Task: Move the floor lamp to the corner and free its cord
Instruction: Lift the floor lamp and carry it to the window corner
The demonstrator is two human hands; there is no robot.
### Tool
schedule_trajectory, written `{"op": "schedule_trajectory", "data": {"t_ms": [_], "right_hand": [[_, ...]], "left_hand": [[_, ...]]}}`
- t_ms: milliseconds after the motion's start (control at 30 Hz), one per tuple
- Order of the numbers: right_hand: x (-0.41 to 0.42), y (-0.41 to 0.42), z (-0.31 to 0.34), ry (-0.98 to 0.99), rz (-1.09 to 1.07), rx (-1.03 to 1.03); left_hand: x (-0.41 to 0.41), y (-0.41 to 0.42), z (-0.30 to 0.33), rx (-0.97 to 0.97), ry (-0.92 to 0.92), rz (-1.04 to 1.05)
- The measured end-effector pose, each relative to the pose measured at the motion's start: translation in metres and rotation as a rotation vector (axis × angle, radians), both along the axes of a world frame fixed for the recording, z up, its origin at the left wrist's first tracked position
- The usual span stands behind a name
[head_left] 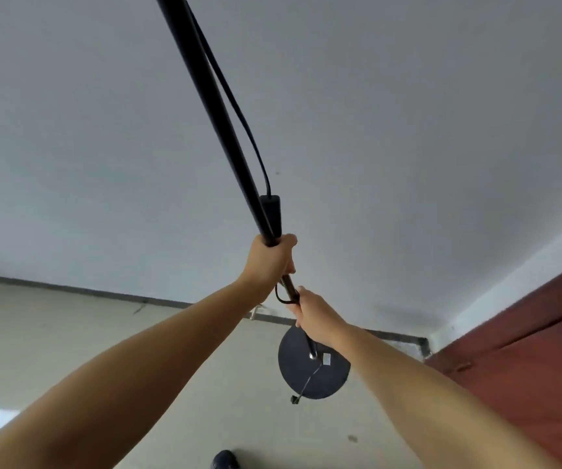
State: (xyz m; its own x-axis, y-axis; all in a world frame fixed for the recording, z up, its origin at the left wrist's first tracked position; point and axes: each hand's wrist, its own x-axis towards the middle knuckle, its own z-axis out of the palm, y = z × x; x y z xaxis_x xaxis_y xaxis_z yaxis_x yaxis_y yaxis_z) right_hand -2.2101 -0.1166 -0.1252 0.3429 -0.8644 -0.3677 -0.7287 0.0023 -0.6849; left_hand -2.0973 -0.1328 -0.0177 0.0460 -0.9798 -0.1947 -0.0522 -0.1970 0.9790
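Near the corner where the pale wall meets a reddish-brown door, I see the floor lamp gripped w/ both hands. Its black pole runs from the top edge of view down to a round black base, which sits low by the dark baseboard; can't tell whether the base touches the floor or hangs just above it.

Left hand is higher up, fingers curled tight round the pole, thumb side up. It also seems to pin the lower end of a black inline switch block against the pole. Right hand is lower, just below the left, fingers wrapped closed on the pole w/ the back of the hand toward me. Hands are near each other but apart; a short bit of pole shows btwn them.

Cord is black, runs alongside the pole from the top, bows away a little, then enters the switch block. Below the left hand a small loop of cord sticks out beside the pole. A thinner stretch of it lies across the base and ends in a small dark plug-like piece at the base rim.

Floor is beige. A dark shoe tip shows at the bottom edge.
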Motion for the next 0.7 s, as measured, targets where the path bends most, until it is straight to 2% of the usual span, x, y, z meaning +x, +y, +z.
{"op": "schedule_trajectory", "data": {"t_ms": [300,467,700], "right_hand": [[0.242,0.021,0.029,0.068,0.362,0.018],[0.390,0.036,0.031,0.055,0.463,0.036],[0.582,0.036,0.044,0.016,0.671,0.020]], "left_hand": [[0.250,0.067,0.021,0.014,0.033,0.356],[0.395,0.097,0.023,0.035,0.059,0.467],[0.577,0.109,0.033,0.033,0.003,0.615]]}}
